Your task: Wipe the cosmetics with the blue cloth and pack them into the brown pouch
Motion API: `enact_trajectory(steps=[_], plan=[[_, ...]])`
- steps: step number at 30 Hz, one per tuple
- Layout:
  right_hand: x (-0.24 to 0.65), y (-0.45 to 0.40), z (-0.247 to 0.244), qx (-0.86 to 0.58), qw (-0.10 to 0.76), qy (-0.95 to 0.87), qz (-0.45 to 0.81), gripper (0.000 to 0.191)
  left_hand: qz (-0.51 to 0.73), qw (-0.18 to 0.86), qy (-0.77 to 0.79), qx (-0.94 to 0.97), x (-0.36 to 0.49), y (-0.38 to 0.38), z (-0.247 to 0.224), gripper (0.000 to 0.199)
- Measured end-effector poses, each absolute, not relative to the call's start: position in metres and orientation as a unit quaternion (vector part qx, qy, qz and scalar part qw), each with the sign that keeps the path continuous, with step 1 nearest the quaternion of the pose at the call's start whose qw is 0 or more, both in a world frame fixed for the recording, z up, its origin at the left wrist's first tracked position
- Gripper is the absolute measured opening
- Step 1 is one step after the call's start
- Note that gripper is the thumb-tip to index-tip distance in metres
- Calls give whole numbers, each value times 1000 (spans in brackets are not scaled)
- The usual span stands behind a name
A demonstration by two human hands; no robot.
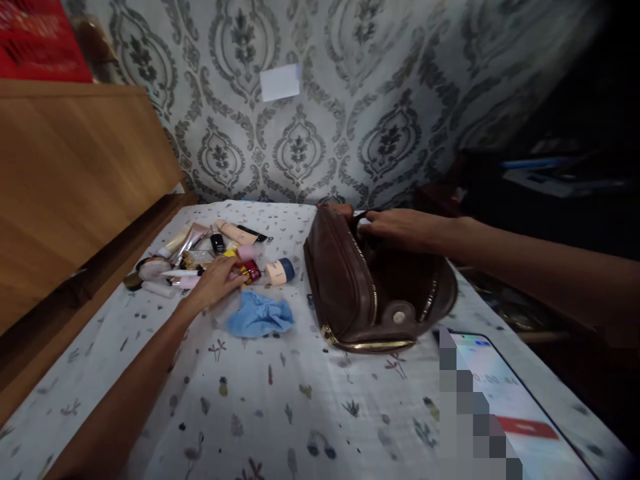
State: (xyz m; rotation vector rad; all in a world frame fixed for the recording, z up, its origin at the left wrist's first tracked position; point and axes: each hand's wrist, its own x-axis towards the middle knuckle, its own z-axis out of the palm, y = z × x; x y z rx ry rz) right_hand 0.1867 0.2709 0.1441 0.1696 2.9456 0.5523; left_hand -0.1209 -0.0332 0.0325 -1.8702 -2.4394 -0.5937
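Observation:
My left hand (217, 280) reaches into a group of cosmetics, its fingers closed on a small red-and-gold container (251, 270). Just right of it lies a cream jar with a blue cap (280, 271). A crumpled light-blue cloth (260, 315) is in front of that hand. My right hand (393, 228) is at the far side of the open brown toiletry bag (340, 273), fingers curled at its mouth. Something whitish shows at those fingertips, too small to name. The bag's gold zips are undone, and its inside is dark.
Several tubes and bottles, among them a black bottle (217, 241) and a peach tube (235, 232), lie at the left. A phone (520, 400) rests at the right front on the patterned cloth (280, 413). A wooden cabinet (85, 147) borders the left side.

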Motion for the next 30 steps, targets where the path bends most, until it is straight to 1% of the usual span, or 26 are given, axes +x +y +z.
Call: enact_trajectory(steps=[2, 4, 7, 11, 17, 21, 24, 28, 30], plan=[[186, 268, 147, 58, 96, 976, 187, 34, -182, 8, -781, -597, -117, -31, 31, 45], [184, 266, 148, 67, 102, 975, 188, 33, -174, 12, -785, -595, -110, -30, 30, 50], [183, 260, 149, 73, 110, 973, 191, 28, -170, 22, -787, -592, -104, -28, 28, 52], [182, 253, 154, 105, 116, 970, 186, 30, -167, 29, -797, -580, -108, -27, 22, 58], [185, 246, 159, 107, 119, 972, 174, 38, -160, 32, -808, -567, -113, -24, 20, 60], [187, 243, 159, 110, 122, 973, 165, 38, -160, 40, -795, -584, -112, -25, 20, 65], [190, 239, 161, 110, 118, 975, 153, 40, -156, 46, -797, -581, -113, -25, 18, 64], [189, 231, 167, 116, 103, 978, 136, 30, -142, 49, -805, -574, -111, -23, 20, 62], [186, 224, 168, 128, 81, 985, 84, 24, -134, 50, -806, -575, -106, -22, 23, 59]])
